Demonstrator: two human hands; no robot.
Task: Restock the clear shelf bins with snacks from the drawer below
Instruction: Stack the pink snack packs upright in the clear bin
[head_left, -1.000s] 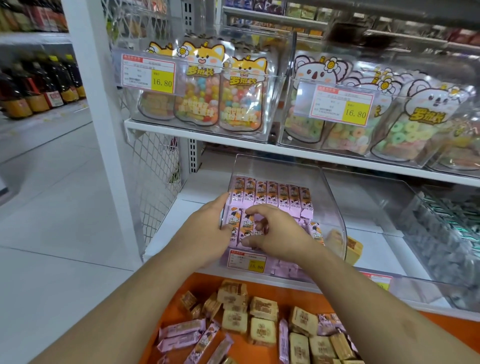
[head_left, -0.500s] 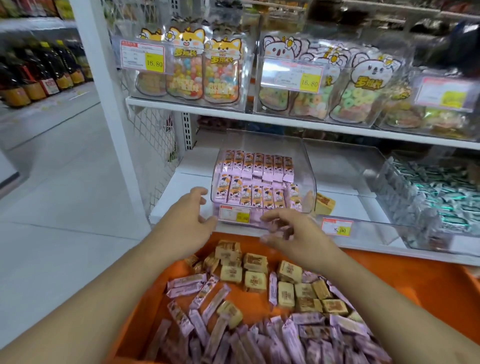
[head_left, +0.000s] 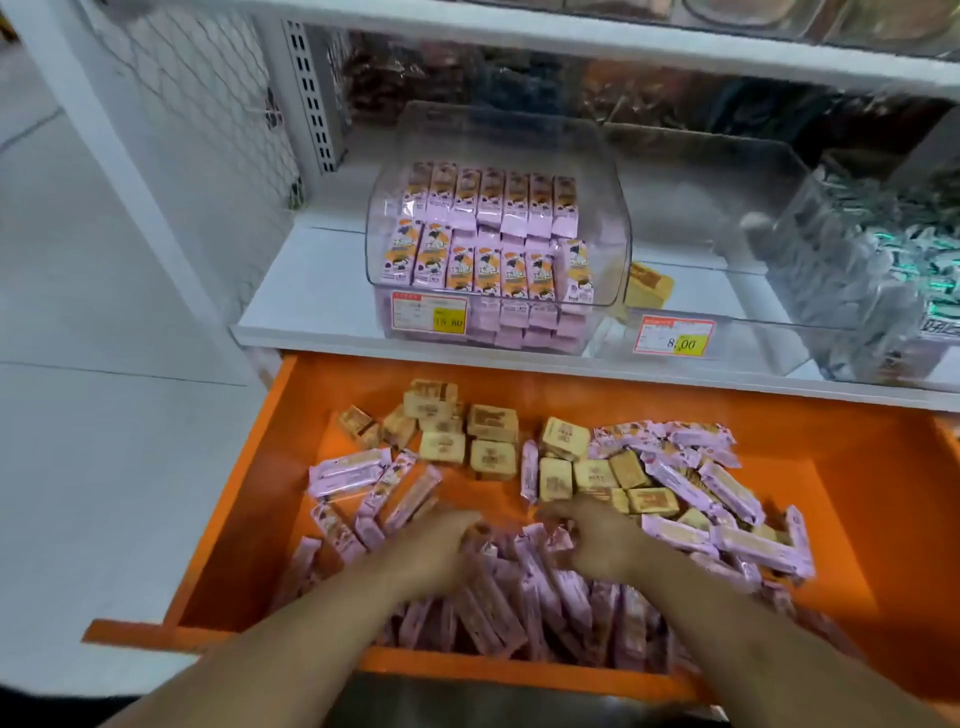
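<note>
Both hands, left hand and right hand, are set down among pink foil-wrapped snack bars in the near orange drawer; blur hides whether fingers are clamped; gathering step judged underway; a firm handful is needed next, carried to the far clear plastic shelf bin.

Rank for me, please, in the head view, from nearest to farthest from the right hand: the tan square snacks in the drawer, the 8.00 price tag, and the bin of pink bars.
From the right hand:
1. Tan square snacks, just beyond it in the drawer.
2. 8.00 price tag, shelf front.
3. Bin of pink bars, farther back, left.
</note>
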